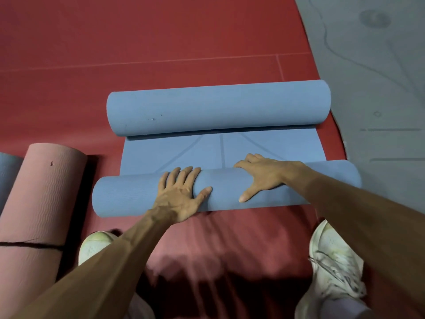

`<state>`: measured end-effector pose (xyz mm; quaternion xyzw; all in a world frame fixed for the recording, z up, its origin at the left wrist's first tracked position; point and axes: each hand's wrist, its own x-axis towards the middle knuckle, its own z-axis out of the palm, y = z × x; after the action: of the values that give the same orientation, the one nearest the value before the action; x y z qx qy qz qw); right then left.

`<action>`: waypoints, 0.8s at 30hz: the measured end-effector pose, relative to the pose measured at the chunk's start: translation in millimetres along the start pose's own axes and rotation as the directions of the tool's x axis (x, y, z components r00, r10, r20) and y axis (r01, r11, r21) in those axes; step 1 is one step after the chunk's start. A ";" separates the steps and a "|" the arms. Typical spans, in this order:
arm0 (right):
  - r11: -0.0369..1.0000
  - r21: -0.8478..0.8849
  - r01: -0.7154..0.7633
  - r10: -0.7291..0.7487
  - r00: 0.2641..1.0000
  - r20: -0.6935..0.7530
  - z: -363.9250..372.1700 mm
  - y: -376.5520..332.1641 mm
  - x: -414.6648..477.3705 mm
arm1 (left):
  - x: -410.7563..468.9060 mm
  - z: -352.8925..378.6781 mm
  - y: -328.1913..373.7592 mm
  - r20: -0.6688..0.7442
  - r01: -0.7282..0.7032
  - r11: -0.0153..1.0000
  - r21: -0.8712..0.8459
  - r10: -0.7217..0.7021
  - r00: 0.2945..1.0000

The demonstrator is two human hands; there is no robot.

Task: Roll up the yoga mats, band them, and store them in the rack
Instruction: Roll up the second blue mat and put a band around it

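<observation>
A blue yoga mat (184, 149) lies on the red floor, rolled from both ends. Its far roll (218, 107) is thick, and a short flat stretch with printed lines joins it to the near roll (128, 194). My left hand (181, 194) presses flat on top of the near roll with fingers spread. My right hand (264, 176) presses on the same roll further right, its fingers reaching over the far side. At the left a pink rolled mat (39, 203) lies with a black band (32, 245) around it.
A grey-blue rolled mat (7, 173) shows at the left edge beside the pink one. My white shoes (331, 256) stand on the red floor (138, 42) at either side. A grey mat (379, 77) with printed lines covers the right side.
</observation>
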<state>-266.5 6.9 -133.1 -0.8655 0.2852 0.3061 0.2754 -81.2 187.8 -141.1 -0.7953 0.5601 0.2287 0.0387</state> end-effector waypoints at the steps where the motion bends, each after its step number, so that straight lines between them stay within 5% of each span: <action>1: 1.000 -0.018 0.018 -0.019 0.999 -0.038 0.5 0.5 -1.7 | 4.1 -2.0 -0.5 -0.022 -0.004 1.000 0.007 0.004 1.000; 6: 0.978 -0.204 0.037 -0.117 0.912 -0.394 17.9 4.7 -8.9 | 28.6 -13.9 -4.2 -0.072 -0.044 0.994 0.098 0.051 0.996; 10: 0.954 -0.299 0.005 -0.247 0.578 -0.778 45.6 2.8 1.2 | 54.2 -26.1 -9.5 0.031 -0.049 0.996 0.074 0.047 0.998; 12: 0.956 -0.289 -0.048 -0.223 0.519 -0.825 52.8 -6.8 4.7 | 66.5 -31.1 -9.6 0.056 -0.028 0.998 0.062 0.025 0.998; 18: 0.931 -0.360 -0.059 -0.253 0.607 -0.754 50.0 -5.7 12.4 | 91.1 -40.4 -12.9 -0.016 -0.026 1.000 -0.006 0.026 1.000; 24: 0.913 -0.391 -0.113 -0.137 0.820 -0.556 27.8 1.1 24.7 | 103.5 -46.4 -11.6 0.000 -0.016 1.000 -0.008 0.016 1.000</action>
<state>-261.5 16.2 -168.7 -0.9567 0.2789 0.0827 -0.0075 -28.0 87.0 -144.1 -0.7911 0.5654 0.2309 0.0338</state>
